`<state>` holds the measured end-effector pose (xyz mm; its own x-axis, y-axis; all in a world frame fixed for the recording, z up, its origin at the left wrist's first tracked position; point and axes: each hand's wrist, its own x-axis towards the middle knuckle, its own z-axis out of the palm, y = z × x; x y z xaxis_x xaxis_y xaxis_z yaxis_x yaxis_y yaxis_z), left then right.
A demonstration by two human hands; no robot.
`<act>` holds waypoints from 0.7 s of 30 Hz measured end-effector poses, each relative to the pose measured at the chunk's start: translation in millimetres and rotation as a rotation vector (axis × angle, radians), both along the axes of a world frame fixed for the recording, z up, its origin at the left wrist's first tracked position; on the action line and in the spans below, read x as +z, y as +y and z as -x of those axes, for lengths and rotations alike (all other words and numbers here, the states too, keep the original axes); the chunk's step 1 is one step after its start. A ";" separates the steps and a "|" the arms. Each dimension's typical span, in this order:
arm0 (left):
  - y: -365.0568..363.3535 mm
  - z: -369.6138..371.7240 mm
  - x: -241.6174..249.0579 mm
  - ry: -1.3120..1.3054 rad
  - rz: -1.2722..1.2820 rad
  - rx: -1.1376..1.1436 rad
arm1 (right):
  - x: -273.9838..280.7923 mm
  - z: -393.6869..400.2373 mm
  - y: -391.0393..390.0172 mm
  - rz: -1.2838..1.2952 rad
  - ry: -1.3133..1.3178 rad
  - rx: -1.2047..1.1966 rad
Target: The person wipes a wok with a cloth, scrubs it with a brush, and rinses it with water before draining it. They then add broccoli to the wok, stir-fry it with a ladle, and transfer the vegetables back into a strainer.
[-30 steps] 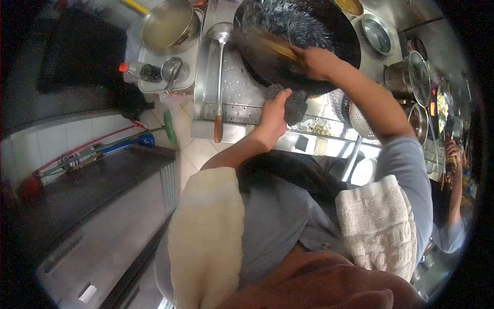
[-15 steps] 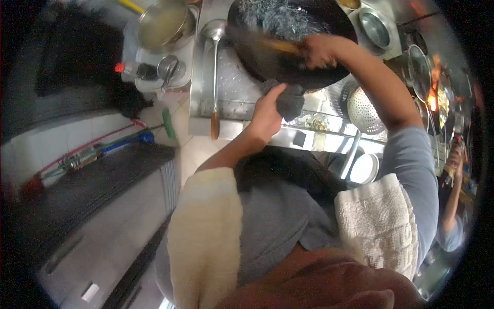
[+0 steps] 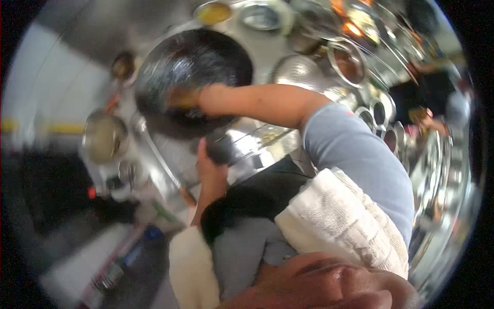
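Observation:
A large black wok (image 3: 231, 54) lies tilted over the steel worktop, wet and shiny inside. My right hand (image 3: 212, 99) reaches into it, closed around a yellow-brown wok brush (image 3: 183, 98); motion blurs the brush's far end. At the wok's near edge, my left hand (image 3: 208, 167) is closed on a dark folded cloth (image 3: 222, 148), thumb pointing up. The cloth covers the part of the wok under it. Left of the wok, a long ladle (image 3: 160, 153) with a wooden handle end rests on the worktop.
A pot (image 3: 104, 139) stands at the left, and a bowl of yellow liquid (image 3: 213, 14) stands behind the wok. A perforated strainer (image 3: 296, 72) and metal pots (image 3: 346, 62) sit to the right. Flames (image 3: 353, 28) burn farther back. Another person's hand (image 3: 426, 121) shows far right.
The view has swung right, so the wok appears farther left. My right hand has moved with the brush inside the wok, and the whitish, foamy liquid seen there before no longer shows clearly.

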<state>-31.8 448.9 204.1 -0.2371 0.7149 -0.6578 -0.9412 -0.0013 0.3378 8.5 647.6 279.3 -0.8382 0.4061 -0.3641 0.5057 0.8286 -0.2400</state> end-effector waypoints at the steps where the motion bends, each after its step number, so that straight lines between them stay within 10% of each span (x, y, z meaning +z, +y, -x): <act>1: 2.0 -0.5 15.1 -0.011 -0.026 -0.029 | -9.8 -4.1 8.0 0.006 -0.246 0.182; 6: 2.5 -3.6 28.0 0.086 0.019 -0.051 | -2.1 -55.3 86.7 -0.211 -0.338 0.172; 10: 4.6 -7.2 26.3 0.116 0.057 -0.029 | -25.0 8.8 104.0 -0.262 -0.156 -0.278; 15: -0.1 0.0 17.1 0.146 0.038 -0.069 | -63.7 27.2 22.5 -0.016 0.118 -0.145; 21: 0.6 2.7 19.0 0.100 0.047 -0.045 | -14.5 -51.3 67.5 -0.030 -0.428 0.285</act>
<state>-34.5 449.6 223.1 -0.2718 0.6950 -0.6656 -0.9014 0.0585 0.4291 59.9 715.1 264.8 -0.6956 0.1987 -0.6904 0.3067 0.9511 -0.0352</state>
